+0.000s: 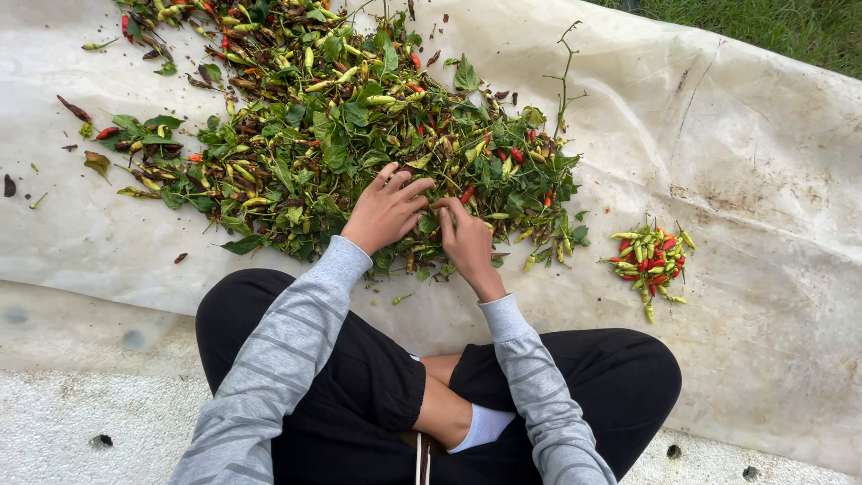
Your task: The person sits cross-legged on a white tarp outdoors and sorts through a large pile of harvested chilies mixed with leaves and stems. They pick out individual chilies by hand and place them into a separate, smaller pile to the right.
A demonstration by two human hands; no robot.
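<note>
Both hands work at the near edge of a big heap of chili peppers and leaves.

The left hand (384, 211) lies flat on the leafy chili heap (341, 135), fingers spread wide and holding nothing. The right hand (467, 241) is just beside it, fingers curled down into the leaves; whether they pinch anything cannot be told. A small pile of sorted red and green chilies (651, 260) lies well apart from the heap, to its right, on the same pale tarp (736, 135). Grass (790, 22) borders the tarp beyond the heap.

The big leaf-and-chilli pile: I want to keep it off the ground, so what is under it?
A pale sheet shows around the leaf-and-chilli pile; beneath the pile and both hands, it is hidden.
</note>
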